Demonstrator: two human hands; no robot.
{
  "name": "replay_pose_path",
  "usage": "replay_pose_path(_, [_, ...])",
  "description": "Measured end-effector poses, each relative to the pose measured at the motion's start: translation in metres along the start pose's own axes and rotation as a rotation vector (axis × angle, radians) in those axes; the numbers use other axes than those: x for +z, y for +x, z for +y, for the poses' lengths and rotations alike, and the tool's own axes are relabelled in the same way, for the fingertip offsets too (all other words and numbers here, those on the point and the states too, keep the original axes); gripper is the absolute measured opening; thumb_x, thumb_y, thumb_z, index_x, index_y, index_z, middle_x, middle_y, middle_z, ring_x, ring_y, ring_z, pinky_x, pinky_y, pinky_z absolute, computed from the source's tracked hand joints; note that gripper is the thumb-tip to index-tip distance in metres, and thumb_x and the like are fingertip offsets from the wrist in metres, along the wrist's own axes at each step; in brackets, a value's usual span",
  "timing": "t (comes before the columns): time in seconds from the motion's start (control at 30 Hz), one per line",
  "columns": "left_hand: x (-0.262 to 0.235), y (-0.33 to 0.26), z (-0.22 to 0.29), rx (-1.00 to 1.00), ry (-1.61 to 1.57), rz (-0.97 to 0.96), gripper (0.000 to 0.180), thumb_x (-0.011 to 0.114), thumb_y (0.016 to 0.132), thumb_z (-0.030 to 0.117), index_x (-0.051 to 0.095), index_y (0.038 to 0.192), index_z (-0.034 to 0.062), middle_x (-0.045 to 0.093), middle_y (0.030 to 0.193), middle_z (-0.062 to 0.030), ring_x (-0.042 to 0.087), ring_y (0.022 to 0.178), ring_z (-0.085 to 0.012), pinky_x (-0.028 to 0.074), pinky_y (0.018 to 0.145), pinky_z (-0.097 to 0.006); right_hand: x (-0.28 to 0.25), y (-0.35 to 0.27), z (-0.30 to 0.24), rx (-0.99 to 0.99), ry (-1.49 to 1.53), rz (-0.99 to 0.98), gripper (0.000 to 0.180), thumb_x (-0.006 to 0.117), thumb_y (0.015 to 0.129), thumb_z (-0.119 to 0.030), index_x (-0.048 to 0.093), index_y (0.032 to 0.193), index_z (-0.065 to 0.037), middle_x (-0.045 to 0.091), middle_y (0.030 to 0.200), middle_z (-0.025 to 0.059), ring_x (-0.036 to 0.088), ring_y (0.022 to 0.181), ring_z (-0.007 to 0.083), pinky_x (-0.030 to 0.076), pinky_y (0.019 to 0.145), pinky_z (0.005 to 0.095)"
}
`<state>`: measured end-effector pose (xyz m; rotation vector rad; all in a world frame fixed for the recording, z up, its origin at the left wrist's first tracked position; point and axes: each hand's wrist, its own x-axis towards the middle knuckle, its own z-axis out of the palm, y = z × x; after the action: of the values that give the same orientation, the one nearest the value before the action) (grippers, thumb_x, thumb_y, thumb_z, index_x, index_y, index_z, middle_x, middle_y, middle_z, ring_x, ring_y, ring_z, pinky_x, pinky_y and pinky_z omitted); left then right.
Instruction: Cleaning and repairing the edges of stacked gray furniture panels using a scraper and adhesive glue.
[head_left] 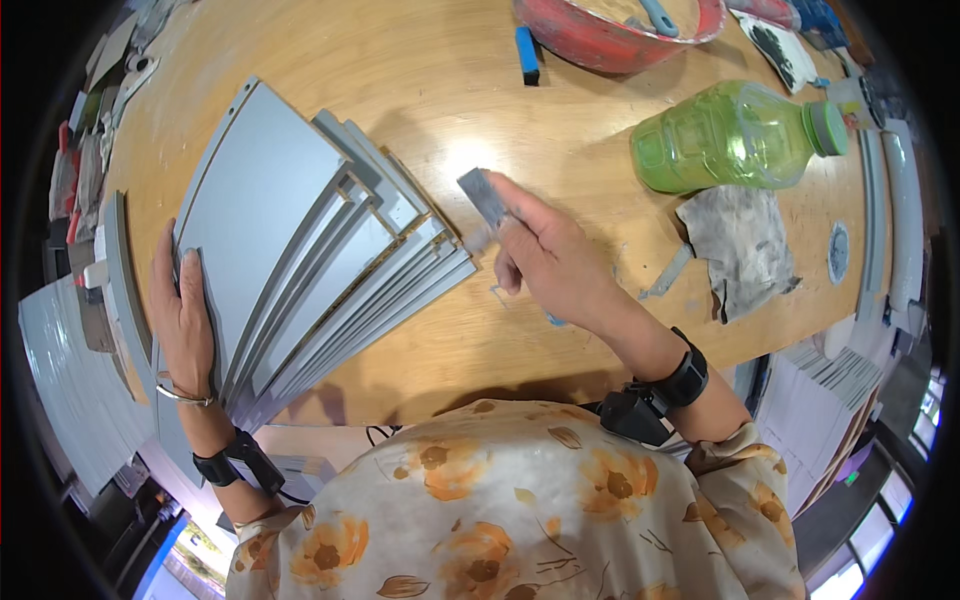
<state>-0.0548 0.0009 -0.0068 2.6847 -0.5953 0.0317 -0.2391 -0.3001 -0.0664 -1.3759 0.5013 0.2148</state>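
Observation:
A fanned stack of light grey boards (262, 150) lies on the wooden table to the left, with raw brown edges showing at its right ends. My left hand (183, 315) grips the outer left edge of the top board, thumb over its face and fingers stretched along its side. Just right of the stack's ends, my right hand (545, 245) is closed around a small dark grey rectangular block (482, 198), gripped between thumb and forefinger. A gap shows between the block and the boards. The remaining fingers of that hand are curled and slightly blurred.
On the right lies a green translucent bottle (715, 138), beside a stained grey cloth (740, 245). Farther back are a red basin (600, 40) and a blue-and-black block (527, 55). A round grey patch (838, 252) marks the table's right side. More boards (815, 415) are stacked below right.

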Motion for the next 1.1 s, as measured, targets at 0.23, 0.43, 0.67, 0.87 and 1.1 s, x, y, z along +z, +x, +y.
replay_pose_path(0.23, [0.002, 0.003, -0.003, 0.008, -0.016, -0.009, 0.052, 0.045, 0.095, 0.035, 0.042, 0.134, -0.0003, 0.048, 0.131, -0.0217, 0.044, 0.123, -0.0306, 0.031, 0.103, -0.036, 0.014, 0.002, 0.023, -0.315, 0.070, 0.025, 0.052, 0.043, 0.088, -0.009, 0.031, 0.138, 0.002, 0.062, 0.100, 0.0192, 0.061, 0.078, 0.0249, 0.048, 0.073, 0.0362])
replay_pose_path(0.43, [0.002, 0.003, 0.000, 0.025, -0.012, 0.003, 0.051, 0.044, 0.096, 0.032, 0.041, 0.134, -0.0020, 0.049, 0.130, -0.0212, 0.046, 0.121, -0.0293, 0.032, 0.102, -0.035, 0.002, -0.001, 0.022, -0.263, -0.003, -0.074, 0.055, 0.039, 0.091, -0.004, 0.024, 0.144, -0.006, 0.059, 0.092, 0.0043, 0.046, 0.065, 0.0081, 0.044, 0.061, 0.0240])
replay_pose_path(0.67, [0.001, 0.003, -0.003, 0.030, 0.020, -0.010, 0.051, 0.041, 0.097, 0.033, 0.041, 0.134, -0.0017, 0.049, 0.130, -0.0210, 0.047, 0.120, -0.0292, 0.033, 0.101, -0.035, 0.000, -0.010, 0.029, -0.252, -0.105, -0.112, 0.050, 0.043, 0.087, -0.008, 0.033, 0.136, -0.004, 0.059, 0.101, 0.0253, 0.060, 0.089, 0.0370, 0.047, 0.079, 0.0411])
replay_pose_path(0.87, [-0.002, 0.003, -0.002, -0.010, 0.035, -0.032, 0.058, 0.038, 0.096, 0.042, 0.040, 0.136, 0.0006, 0.045, 0.133, -0.0206, 0.042, 0.124, -0.0286, 0.030, 0.104, -0.037, -0.012, -0.004, 0.021, -0.216, -0.041, -0.113, 0.050, 0.040, 0.088, -0.007, 0.032, 0.137, -0.006, 0.061, 0.098, 0.0238, 0.061, 0.087, 0.0344, 0.047, 0.078, 0.0399])
replay_pose_path(1.1, [-0.001, 0.002, 0.000, -0.009, 0.023, -0.016, 0.056, 0.039, 0.097, 0.040, 0.040, 0.135, -0.0002, 0.047, 0.131, -0.0218, 0.045, 0.121, -0.0299, 0.032, 0.102, -0.037, -0.006, -0.002, 0.046, -0.389, -0.029, -0.114, 0.050, 0.041, 0.088, -0.008, 0.034, 0.137, -0.008, 0.063, 0.095, 0.0195, 0.062, 0.084, 0.0331, 0.048, 0.078, 0.0378])
